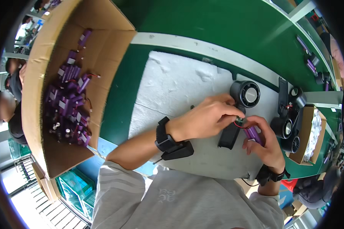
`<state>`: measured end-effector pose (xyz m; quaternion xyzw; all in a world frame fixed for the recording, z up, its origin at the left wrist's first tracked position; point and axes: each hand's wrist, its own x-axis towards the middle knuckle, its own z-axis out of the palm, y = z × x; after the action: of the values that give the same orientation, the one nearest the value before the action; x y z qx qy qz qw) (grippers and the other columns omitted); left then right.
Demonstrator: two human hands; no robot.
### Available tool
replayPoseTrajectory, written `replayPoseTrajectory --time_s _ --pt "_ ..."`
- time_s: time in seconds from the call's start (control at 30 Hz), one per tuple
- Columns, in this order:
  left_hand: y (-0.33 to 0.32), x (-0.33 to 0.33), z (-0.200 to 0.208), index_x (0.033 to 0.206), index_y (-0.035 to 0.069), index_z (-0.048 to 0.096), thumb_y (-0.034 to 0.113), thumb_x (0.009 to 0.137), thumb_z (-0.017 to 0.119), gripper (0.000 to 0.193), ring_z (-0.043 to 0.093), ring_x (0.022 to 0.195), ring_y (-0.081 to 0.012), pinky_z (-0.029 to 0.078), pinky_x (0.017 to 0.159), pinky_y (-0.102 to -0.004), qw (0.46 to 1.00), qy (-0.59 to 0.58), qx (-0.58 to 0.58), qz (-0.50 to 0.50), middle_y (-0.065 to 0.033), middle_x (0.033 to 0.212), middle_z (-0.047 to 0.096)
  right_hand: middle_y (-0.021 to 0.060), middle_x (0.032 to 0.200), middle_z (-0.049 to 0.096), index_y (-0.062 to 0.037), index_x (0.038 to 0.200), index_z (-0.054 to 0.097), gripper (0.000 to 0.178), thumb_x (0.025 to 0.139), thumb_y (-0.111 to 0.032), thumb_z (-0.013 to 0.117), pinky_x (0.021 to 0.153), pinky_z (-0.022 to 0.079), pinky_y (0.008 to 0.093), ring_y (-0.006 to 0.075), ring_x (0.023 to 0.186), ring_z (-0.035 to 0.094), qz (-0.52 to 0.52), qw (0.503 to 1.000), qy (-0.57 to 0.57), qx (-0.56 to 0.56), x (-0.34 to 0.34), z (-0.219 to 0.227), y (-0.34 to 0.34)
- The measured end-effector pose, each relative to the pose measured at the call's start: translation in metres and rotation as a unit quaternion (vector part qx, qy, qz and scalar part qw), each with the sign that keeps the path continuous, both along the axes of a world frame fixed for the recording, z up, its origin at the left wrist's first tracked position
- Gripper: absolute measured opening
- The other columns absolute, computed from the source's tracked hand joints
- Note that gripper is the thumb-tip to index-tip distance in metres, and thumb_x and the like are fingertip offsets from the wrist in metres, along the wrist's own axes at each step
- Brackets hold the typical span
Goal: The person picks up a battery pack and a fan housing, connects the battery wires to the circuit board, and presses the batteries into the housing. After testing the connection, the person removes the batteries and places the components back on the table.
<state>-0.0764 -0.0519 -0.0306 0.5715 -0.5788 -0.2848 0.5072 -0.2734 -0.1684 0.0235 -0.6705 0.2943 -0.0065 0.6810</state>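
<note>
A purple cylindrical battery (pixel 252 136) lies in the curled fingers of my right hand (pixel 269 143). A thin red wire (pixel 239 125) runs from it to a small greenish circuit board (pixel 239 119) in a black handheld fan. The fan's round head (pixel 245 94) points up, and its opened handle (pixel 229 136) reaches toward me under my hands. My left hand (pixel 206 118) comes from the left with thumb and forefinger pinched together at the wire's end by the board. Those fingertips largely hide the wire connector. The right thumb and forefinger also close in beside the board.
White foam sheet (pixel 172 84) lies under the fan on the green table (pixel 202 19). A tall cardboard box (pixel 103 49) with many purple batteries stands at left. More black fans (pixel 283 128) sit at right beside a small carton (pixel 314 135). People work on both sides.
</note>
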Motion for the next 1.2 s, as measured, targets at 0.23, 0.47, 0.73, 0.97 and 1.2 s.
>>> replayPoseTrajectory --time_s 0.23,0.47,0.73,0.97,1.2 --pt "0.0 0.009 0.008 0.106 0.009 0.07 -0.007 0.075 0.062 0.036 0.065 0.09 -0.0274 0.055 0.077 -0.0332 0.996 0.046 0.077 -0.018 -0.0128 0.104 0.061 0.0082 0.094 0.062 0.0 0.113 0.057 0.031 0.082 0.003 0.063 0.052 0.046 0.0305 0.0171 0.069 0.062 -0.06 0.985 0.131 -0.093 0.003 0.009 0.0" --pt "-0.004 0.005 0.005 0.104 0.008 0.069 -0.007 0.074 0.063 0.034 0.064 0.087 -0.0248 0.055 0.076 -0.0306 0.996 0.066 0.064 -0.014 -0.0116 0.101 0.06 0.013 0.09 0.062 0.0013 0.093 0.063 0.016 0.077 0.003 0.068 0.057 0.048 0.0317 0.0259 0.069 0.063 -0.032 0.888 -0.005 -0.458 0.0 -0.002 0.008" --pt "-0.003 -0.001 0.005 0.102 0.007 0.068 -0.008 0.072 0.062 0.034 0.061 0.077 -0.0216 0.052 0.069 -0.0315 0.998 0.05 0.049 -0.002 -0.01 0.094 0.059 0.0153 0.092 0.065 0.0034 0.082 0.064 0.01 0.074 0.003 0.07 0.069 0.05 0.0388 0.0343 0.076 0.063 0.003 0.841 -0.002 -0.54 -0.004 -0.003 0.012" --pt "-0.004 0.002 0.003 0.102 0.008 0.068 -0.007 0.072 0.062 0.034 0.061 0.076 -0.0215 0.052 0.069 -0.0321 0.999 0.038 0.039 0.002 -0.0101 0.094 0.059 0.019 0.097 0.067 0.005 0.081 0.064 0.01 0.073 0.004 0.068 0.071 0.051 0.0409 0.0354 0.078 0.063 0.052 0.797 0.029 -0.601 0.003 -0.002 0.017" --pt "-0.005 0.0 0.003 0.1 0.008 0.068 -0.005 0.072 0.063 0.031 0.062 0.076 -0.0224 0.051 0.068 -0.0337 0.999 0.034 0.034 0.007 -0.0096 0.094 0.06 0.0202 0.095 0.068 0.0065 0.082 0.062 0.011 0.072 0.005 0.067 0.07 0.051 0.0392 0.0348 0.076 0.064 0.027 0.835 0.066 -0.545 -0.005 -0.006 0.009"
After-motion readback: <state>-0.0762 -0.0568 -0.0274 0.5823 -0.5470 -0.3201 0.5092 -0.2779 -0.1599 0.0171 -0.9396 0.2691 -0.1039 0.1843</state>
